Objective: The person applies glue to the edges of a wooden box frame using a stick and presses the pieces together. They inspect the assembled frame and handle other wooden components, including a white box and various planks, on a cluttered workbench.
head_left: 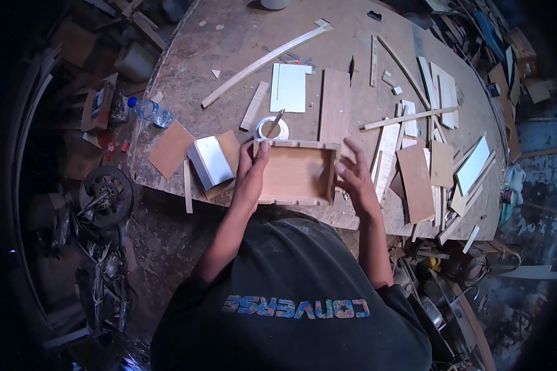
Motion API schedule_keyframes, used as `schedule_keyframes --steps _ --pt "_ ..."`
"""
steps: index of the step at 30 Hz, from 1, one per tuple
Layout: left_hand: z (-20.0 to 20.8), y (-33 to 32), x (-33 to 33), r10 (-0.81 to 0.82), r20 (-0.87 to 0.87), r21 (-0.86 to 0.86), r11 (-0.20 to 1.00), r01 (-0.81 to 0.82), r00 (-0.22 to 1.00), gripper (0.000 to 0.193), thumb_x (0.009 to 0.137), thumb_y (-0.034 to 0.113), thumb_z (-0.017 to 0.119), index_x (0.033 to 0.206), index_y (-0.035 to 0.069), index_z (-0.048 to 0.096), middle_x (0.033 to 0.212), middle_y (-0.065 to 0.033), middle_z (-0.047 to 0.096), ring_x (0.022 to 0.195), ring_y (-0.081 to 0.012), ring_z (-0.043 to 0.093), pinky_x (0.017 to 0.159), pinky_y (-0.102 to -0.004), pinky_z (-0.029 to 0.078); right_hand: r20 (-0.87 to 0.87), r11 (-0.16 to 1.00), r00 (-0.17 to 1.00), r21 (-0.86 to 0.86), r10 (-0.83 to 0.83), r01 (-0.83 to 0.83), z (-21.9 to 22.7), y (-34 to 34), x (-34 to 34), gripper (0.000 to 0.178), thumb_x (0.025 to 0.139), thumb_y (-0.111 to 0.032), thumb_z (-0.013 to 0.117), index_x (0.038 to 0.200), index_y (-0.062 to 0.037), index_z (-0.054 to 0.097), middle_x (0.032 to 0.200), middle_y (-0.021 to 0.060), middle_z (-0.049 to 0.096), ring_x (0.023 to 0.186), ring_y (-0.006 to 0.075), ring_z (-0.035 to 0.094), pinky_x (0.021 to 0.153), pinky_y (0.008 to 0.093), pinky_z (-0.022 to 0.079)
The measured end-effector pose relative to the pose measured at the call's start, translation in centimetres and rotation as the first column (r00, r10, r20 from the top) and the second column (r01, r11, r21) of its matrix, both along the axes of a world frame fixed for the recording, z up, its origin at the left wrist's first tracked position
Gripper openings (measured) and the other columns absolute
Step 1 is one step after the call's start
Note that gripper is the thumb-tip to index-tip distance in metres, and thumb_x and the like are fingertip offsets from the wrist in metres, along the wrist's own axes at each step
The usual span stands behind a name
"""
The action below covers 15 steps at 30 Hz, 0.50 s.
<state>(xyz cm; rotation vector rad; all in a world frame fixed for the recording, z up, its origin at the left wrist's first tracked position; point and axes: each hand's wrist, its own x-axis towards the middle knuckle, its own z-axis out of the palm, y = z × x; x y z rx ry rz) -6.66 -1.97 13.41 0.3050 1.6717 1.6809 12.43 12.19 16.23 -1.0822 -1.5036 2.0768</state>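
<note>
A shallow wooden box with its hollow side up is held over the near edge of the workbench. My left hand grips its left wall, with the thumb on the rim. Beside the right wall is my right hand, its fingers spread apart; whether a fingertip touches the box I cannot tell. Just beyond the box stands a small round white pot, and a flat brown stick leans in it. The outer underside of the box is hidden.
On the workbench lie a white panel, a brown board and a long strip. Left are a white-topped block and a plastic bottle. Several wood pieces pile up right. A wheel stands below left.
</note>
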Motion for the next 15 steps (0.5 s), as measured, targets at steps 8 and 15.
schedule_keyframes --steps 8,15 --pt "-5.9 0.4 -0.1 -0.108 0.449 0.101 0.992 0.070 0.887 0.054 0.102 0.041 0.050 0.137 0.001 0.049 0.136 -0.0105 0.055 0.125 -0.0172 0.052 0.105 -0.0313 0.040 -0.065 0.939 0.993 -0.338 -0.098 0.071 -6.4 -1.3 3.0 0.043 0.092 -0.033 0.068 0.121 -0.0024 0.059 0.088 -0.0006 0.062 0.078 0.0094 0.062 0.073 0.0294 0.055" --pt "-3.9 0.6 2.0 -0.208 0.454 0.182 0.973 0.138 0.866 0.039 0.102 0.026 0.048 0.129 0.001 0.057 0.121 -0.0082 0.065 0.113 -0.0165 0.062 0.096 -0.0312 0.050 -0.115 0.899 0.961 -0.395 -0.253 0.190 -6.1 -1.4 5.7 0.036 0.097 -0.031 0.062 0.120 -0.0029 0.060 0.092 -0.0009 0.064 0.076 0.0084 0.063 0.074 0.0306 0.056"
